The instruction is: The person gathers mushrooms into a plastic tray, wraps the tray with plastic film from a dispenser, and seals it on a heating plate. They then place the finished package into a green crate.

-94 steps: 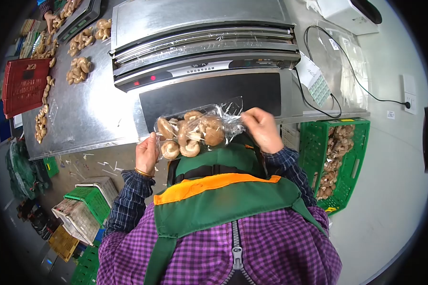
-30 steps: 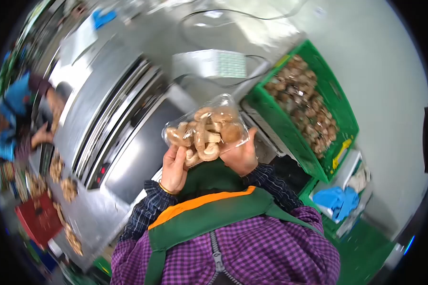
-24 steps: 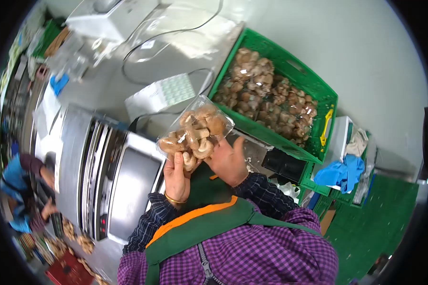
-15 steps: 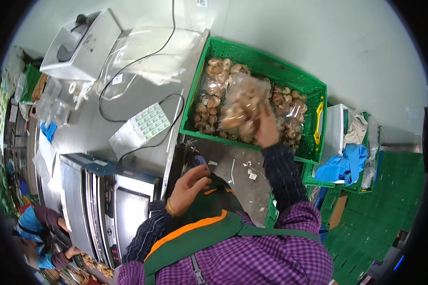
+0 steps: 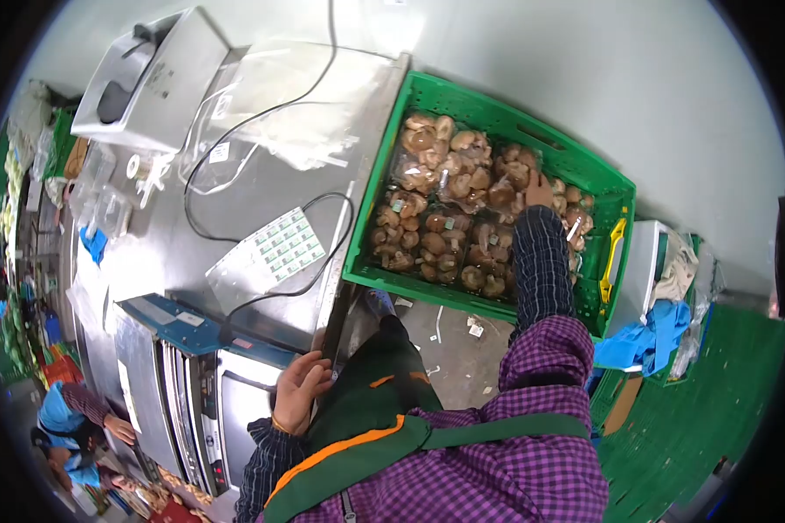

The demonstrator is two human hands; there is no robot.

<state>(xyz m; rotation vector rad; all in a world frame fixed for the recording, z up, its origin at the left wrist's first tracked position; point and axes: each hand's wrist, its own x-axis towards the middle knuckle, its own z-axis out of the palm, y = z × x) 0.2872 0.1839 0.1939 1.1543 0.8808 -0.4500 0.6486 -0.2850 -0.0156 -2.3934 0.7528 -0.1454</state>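
A green crate [image 5: 497, 307] holds several clear bags of brown mushrooms [image 5: 441, 246]. My right hand [image 5: 539, 192] reaches into it and touches a bag of mushrooms [image 5: 516, 166] near the back middle; its fingers are partly hidden, and whether they grip the bag cannot be made out. My left hand [image 5: 302, 392] is raised by the table's front corner, fingers apart and nothing in it. A sheet of printed labels [image 5: 279, 248] lies on the metal table [image 5: 161, 235], left of the crate.
A black cable crosses the table beside clear plastic bags [image 5: 310, 109] and a white box [image 5: 153, 83]. A metal machine [image 5: 196, 383] stands in front. Blue gloves [image 5: 650, 336] hang at the right. A co-worker in blue [image 5: 65, 414] is at the lower left.
The mushroom bag that my right hand held above the crate is now down among the others, and that hand has moved deeper into the crate. My left hand has moved left and down.
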